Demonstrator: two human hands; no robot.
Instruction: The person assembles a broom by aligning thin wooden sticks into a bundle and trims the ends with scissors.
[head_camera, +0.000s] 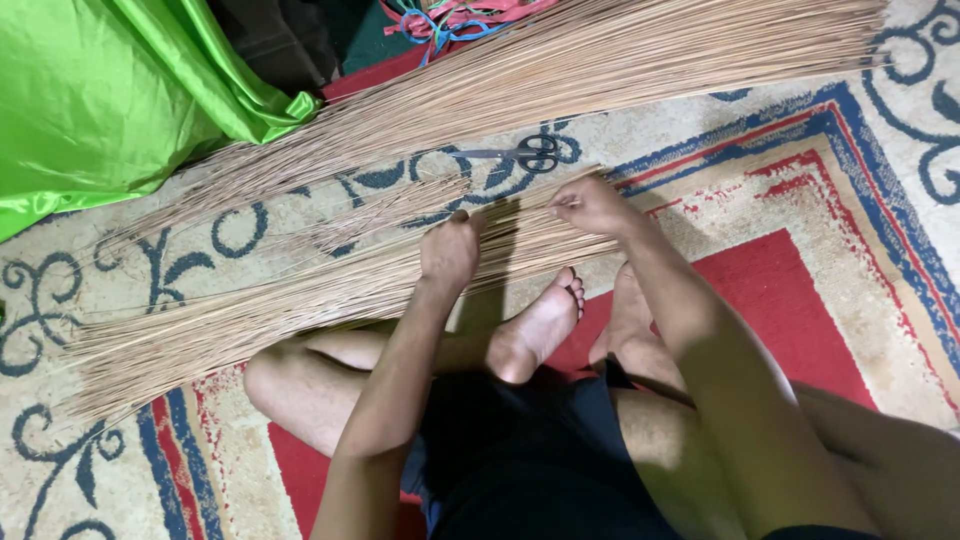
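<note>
- Two bundles of thin tan sticks lie on the patterned carpet (820, 200): a near bundle (300, 300) just in front of the person's crossed legs, and a larger far bundle (600, 70) running slantwise across the top.
- One pair of scissors (525, 153) lies on the carpet between the two bundles, near the right hand.
- One green sheet (100, 100) covers the top left corner; coloured straps (450, 18) lie at the top edge.
- The left hand (450, 250) reaches forward, palm down, its grip closed around sticks of the near bundle.
- The right hand (592, 205) sits just beside it, its grip pinching a few stick ends.
- One bare foot (535, 330) rests below the near bundle.
- Open carpet shows to the right of the hands.
</note>
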